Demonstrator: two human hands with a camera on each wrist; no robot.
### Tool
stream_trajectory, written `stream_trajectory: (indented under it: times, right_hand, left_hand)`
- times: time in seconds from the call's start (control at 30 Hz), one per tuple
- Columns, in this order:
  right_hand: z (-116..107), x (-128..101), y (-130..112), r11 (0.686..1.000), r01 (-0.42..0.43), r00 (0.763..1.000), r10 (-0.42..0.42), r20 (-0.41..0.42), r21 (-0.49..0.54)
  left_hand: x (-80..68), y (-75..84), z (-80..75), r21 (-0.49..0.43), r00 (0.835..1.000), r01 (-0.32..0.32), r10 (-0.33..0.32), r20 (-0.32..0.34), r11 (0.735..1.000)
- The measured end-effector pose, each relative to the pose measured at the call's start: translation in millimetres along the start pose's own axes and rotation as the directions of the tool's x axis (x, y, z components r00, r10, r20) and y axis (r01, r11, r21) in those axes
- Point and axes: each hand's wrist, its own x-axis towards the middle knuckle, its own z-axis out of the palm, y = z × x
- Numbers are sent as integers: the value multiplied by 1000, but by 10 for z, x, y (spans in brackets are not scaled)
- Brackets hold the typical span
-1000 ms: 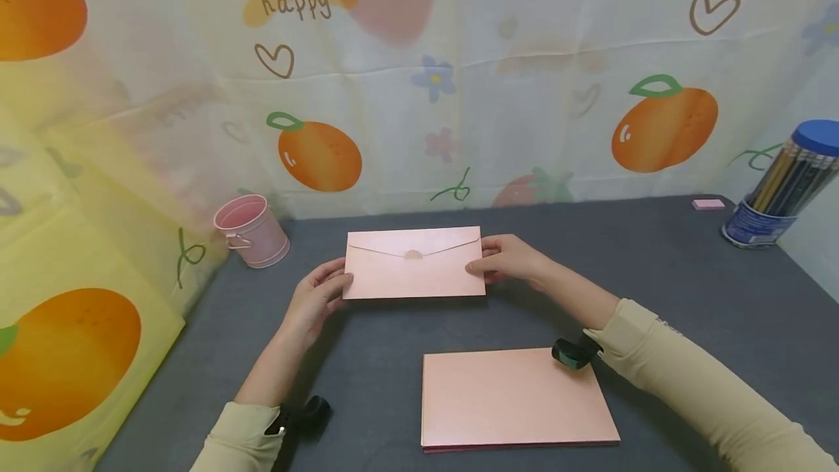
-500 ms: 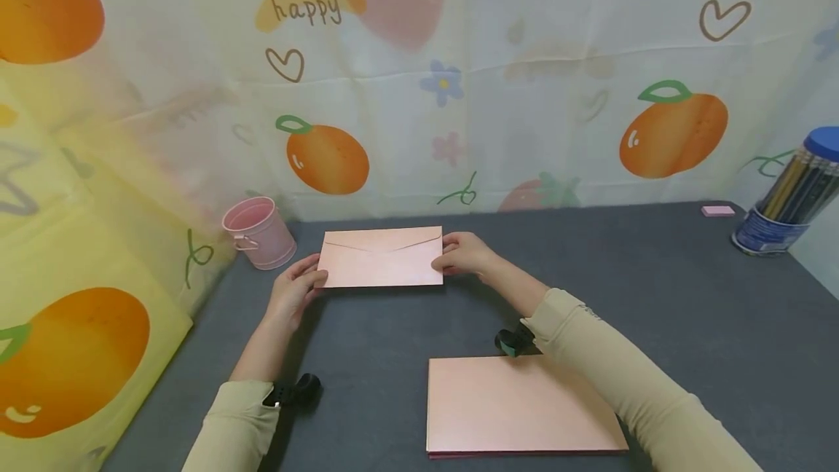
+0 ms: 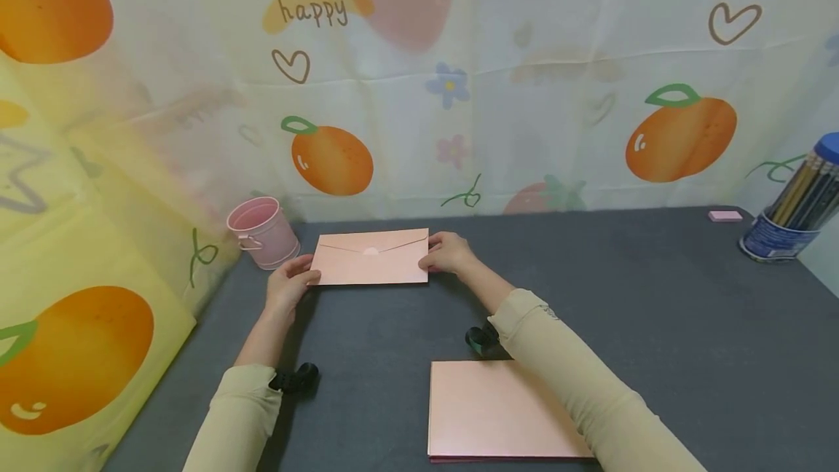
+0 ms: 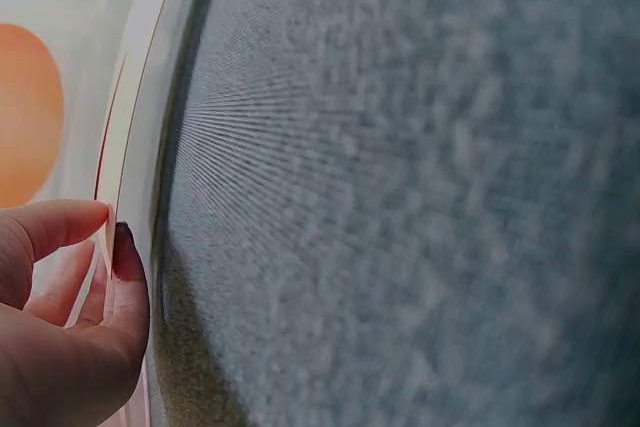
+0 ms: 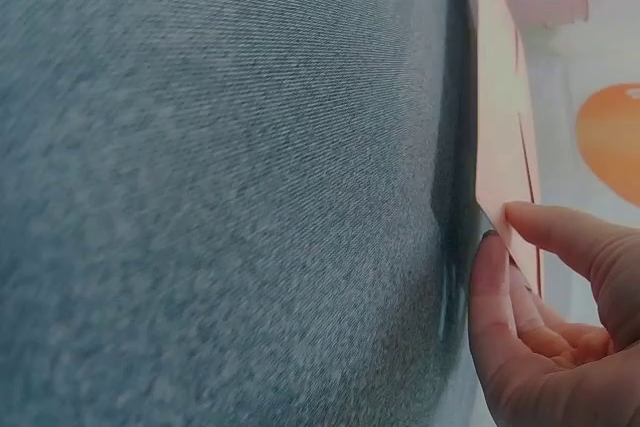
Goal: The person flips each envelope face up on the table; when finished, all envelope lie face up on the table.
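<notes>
A pale pink envelope point(image 3: 371, 259), its pointed flap facing up with a round seal at the tip, is held between both hands near the back of the table. My left hand point(image 3: 287, 288) pinches its left edge, thumb on top and fingers beneath. At the opposite edge my right hand point(image 3: 451, 253) grips it the same way. Both wrist views show thumb and fingertips meeting on the thin envelope point(image 4: 118, 137), seen nearly edge-on. Nearer the front lies a stack of pink envelopes or cards point(image 3: 498, 414), partly covered by the right sleeve.
A small pink bucket point(image 3: 265, 235) stands at the back left, close beyond the left hand. At the back right are a pink eraser point(image 3: 725, 216) and a blue-lidded tub of pencils point(image 3: 789, 202). A fruit-printed cloth point(image 3: 393, 115) hangs behind the dark table point(image 3: 655, 312).
Both hands have carried the envelope leftward and slightly away, toward the pink bucket. The right forearm now crosses over the stack. The head view has shifted slightly.
</notes>
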Motion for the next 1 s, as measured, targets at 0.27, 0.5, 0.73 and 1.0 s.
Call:
stream_trajectory:
  times: [0.27, 0.5, 0.73, 1.0]
  right_hand:
    - [89, 33, -25, 994, 7, 1000, -11, -28, -108]
    - [124, 63, -45, 978, -3, 999, -7, -49, -210]
    - [145, 63, -35, 964, 13, 998, -30, -60, -265]
    - [162, 68, -38, 958, 7, 997, -29, -74, -285]
  left_hand:
    - [17, -27, 9, 167, 994, -73, 86, -70, 983]
    - [11, -22, 36, 267, 988, -110, 134, -74, 957]
    - [-19, -36, 31, 303, 988, -114, 141, -67, 946]
    - [-8, -59, 35, 379, 981, -159, 188, -41, 912]
